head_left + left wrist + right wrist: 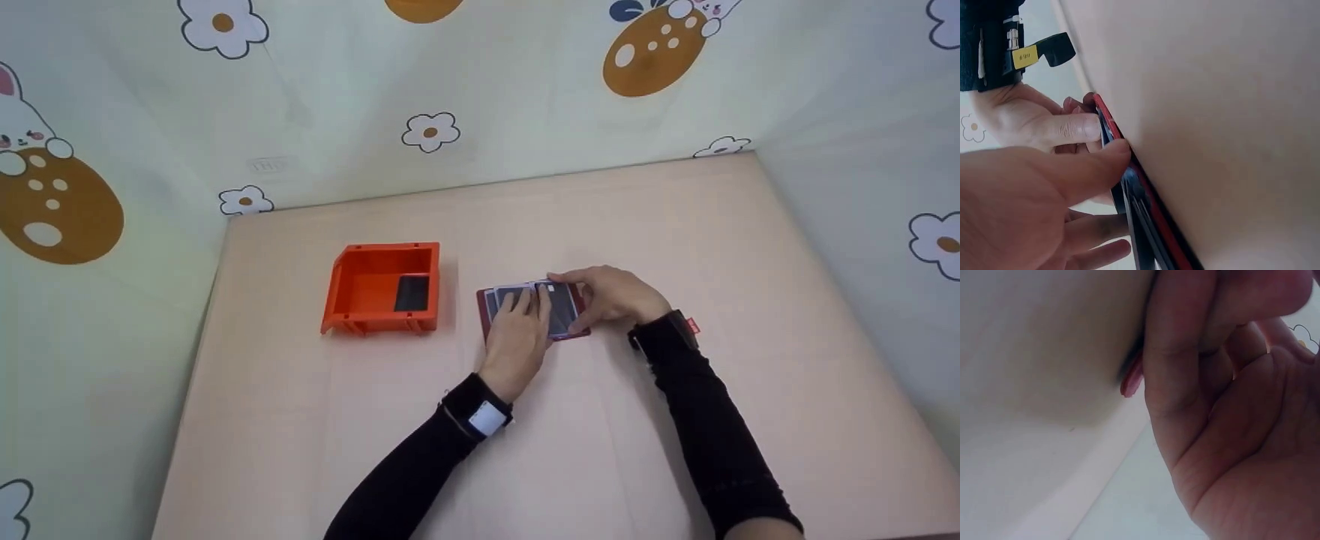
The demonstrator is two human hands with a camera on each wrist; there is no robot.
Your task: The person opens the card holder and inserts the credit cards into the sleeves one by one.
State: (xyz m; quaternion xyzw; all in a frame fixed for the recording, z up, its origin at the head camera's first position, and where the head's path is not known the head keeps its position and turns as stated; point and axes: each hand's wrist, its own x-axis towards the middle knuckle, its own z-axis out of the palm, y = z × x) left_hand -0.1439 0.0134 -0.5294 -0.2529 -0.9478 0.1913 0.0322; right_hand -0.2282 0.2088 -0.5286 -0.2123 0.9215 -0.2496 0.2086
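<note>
Near the middle of the table, a fanned stack of dark cards (564, 313) with pale borders lies over a dark red flat piece (482, 304). My left hand (517, 341) has its fingertips over the top card. In the left wrist view, its thumb (1092, 169) bears on the near edge of the layers, where a red edge (1107, 115) shows beside the dark ones. At the stack's right end, my right hand (611, 296) grips it between thumb and fingers. The right wrist view shows that hand's fingers (1176, 354) with a small red corner (1131, 382) sticking out.
To the left of the cards stands an orange plastic bin (335, 289), with a dark rectangular piece (412, 293) inside against its right side. The pale table (390, 420) meets a patterned cloth wall (330, 127) at the back and on both sides.
</note>
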